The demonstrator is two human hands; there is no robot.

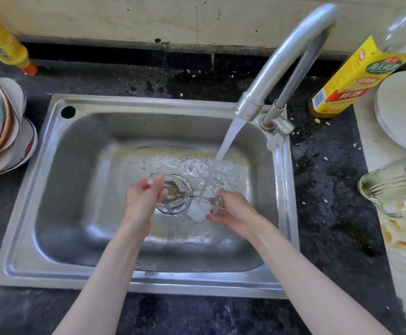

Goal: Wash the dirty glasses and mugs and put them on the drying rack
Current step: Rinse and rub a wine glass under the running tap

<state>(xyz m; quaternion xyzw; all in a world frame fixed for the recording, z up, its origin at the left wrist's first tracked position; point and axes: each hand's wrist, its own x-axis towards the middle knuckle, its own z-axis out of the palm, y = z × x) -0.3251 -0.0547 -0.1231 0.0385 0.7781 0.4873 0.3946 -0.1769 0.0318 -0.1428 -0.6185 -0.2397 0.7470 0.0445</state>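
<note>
A: Why is the stemmed glass (181, 198) lying sideways, low over the sink (59, 131)?

B: So the tap (284, 56) water hits its stem. The left hand (141, 197) grips the bowl, the right hand (233, 211) curls round the foot.

A: Anything unclear?

B: The foot blurs in splash; no drying rack shows.

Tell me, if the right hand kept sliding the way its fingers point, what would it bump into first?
Probably the left hand. The right hand holds the foot of a wine glass lying sideways, fingers pointing left along it; the left hand holds the bowl end. Depth is hard to judge.
</note>
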